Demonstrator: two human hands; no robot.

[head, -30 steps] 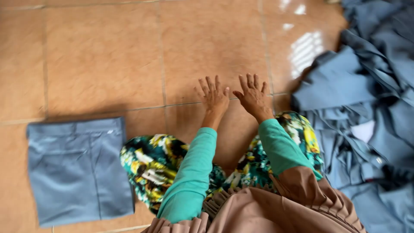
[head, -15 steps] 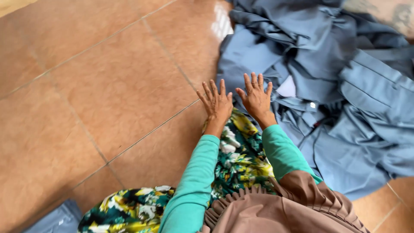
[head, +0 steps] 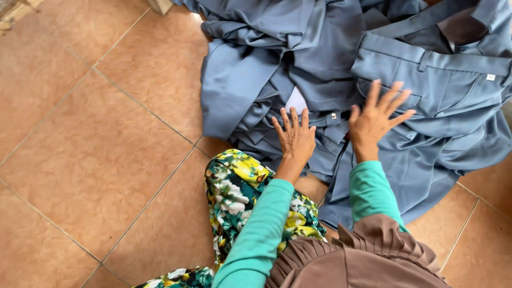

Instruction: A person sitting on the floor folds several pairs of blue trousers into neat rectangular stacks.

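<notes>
**Both hands over the heap of grey-blue garments, nothing gripped**

Progress: the pile of grey-blue garments (head: 341,80) lies crumpled and unsorted on the tiled floor (head: 96,160), filling the view from 12 to 3 o'clock. No piece is lifted out or spread flat, so by the look of it the handling is at its very start.

Left hand (head: 295,140): fingers released, spread, palm down on the folds at centre.

Right hand (head: 375,120): fingers splayed, released, over the trousers (head: 442,80) at 2 o'clock; contact unclear.

Materials: smooth woven cloth, soft creases, stitched waistband with belt loops. Floor is glossy terracotta tile, hard, with thin grout lines.
</notes>
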